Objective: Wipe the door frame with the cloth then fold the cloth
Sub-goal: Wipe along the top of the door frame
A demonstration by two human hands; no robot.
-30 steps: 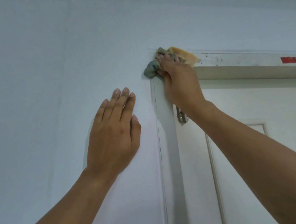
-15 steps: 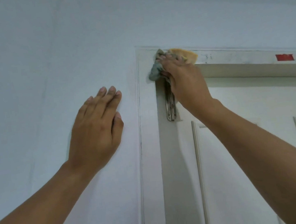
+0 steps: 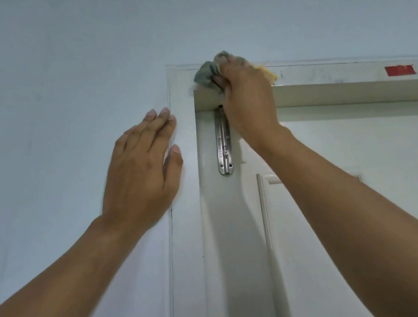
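A white door frame [image 3: 329, 69] runs across the top of a white door, with its upper left corner just left of the centre. My right hand [image 3: 246, 100] presses a bunched grey and yellow cloth [image 3: 206, 75] against the frame's top bar near that corner. The fingers wrap the cloth, and part of it is hidden under the hand. My left hand [image 3: 142, 172] lies flat and spread on the wall, its fingertips touching the frame's left upright [image 3: 187, 161].
A metal slide bolt [image 3: 223, 145] is fixed to the door [image 3: 336, 168] just below my right hand. A red sticker [image 3: 400, 70] sits on the top bar at the right. Pale blue wall [image 3: 48, 99] fills the left and the top.
The view has shifted, so the frame corner sits further right. My left hand moved right along the wall up to the frame's edge. The right hand stays with the cloth at the corner.
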